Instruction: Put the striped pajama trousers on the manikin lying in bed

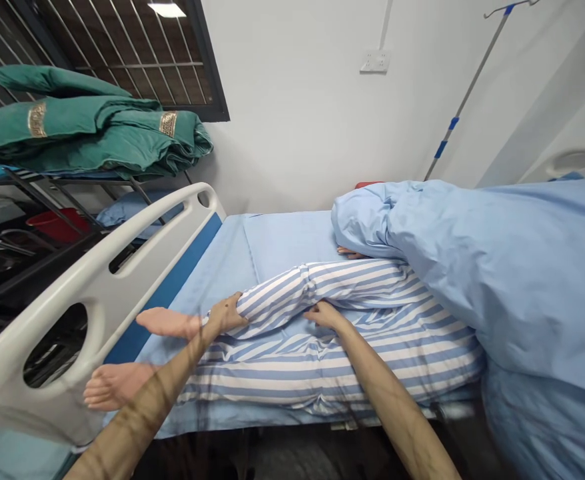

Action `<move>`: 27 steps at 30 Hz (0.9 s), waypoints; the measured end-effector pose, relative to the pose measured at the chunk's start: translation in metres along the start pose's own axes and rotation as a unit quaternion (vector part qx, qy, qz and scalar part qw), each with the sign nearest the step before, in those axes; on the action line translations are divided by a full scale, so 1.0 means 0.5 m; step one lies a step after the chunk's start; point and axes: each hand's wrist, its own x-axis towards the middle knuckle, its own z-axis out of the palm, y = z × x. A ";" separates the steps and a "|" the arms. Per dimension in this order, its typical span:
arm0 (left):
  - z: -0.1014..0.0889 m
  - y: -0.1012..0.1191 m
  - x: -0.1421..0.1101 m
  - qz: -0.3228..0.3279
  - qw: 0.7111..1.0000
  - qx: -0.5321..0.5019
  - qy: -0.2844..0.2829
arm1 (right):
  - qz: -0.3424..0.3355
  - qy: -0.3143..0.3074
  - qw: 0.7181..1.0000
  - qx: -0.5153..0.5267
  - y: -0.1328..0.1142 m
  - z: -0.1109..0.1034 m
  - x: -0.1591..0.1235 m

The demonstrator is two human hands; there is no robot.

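A figure in blue-and-white striped trousers (332, 367) lies on the bed; I cannot tell whether it is a person or a manikin. Its farther leg (272, 297) is slightly bent at the knee. My left hand (227, 315) is wrapped over that leg's shin, just above the bare far foot (167, 322). At the near side of the same knee, my right hand (324, 315) has its fingers curled against the underside, their tips partly hidden. The near leg lies straight, ending in a bare foot (117, 385) behind my left forearm.
A light blue quilt (442, 233) covers the upper body, with fingertips (352, 253) showing at its edge. The white footboard (87, 267) stands left, close to the feet. Behind it, green folded bedding (97, 133) lies on a rack. An IV pole (467, 93) stands by the wall.
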 end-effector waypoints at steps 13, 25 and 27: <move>0.015 0.154 0.031 0.039 0.986 -0.146 0.074 | -0.145 0.283 0.928 0.195 -0.042 -0.018 0.007; 0.044 0.264 0.051 0.055 0.970 -0.213 0.101 | -0.023 0.405 0.909 0.098 -0.028 -0.043 0.001; 0.040 0.259 0.048 0.058 0.970 -0.216 0.094 | -0.042 0.393 0.916 0.065 -0.024 -0.042 0.001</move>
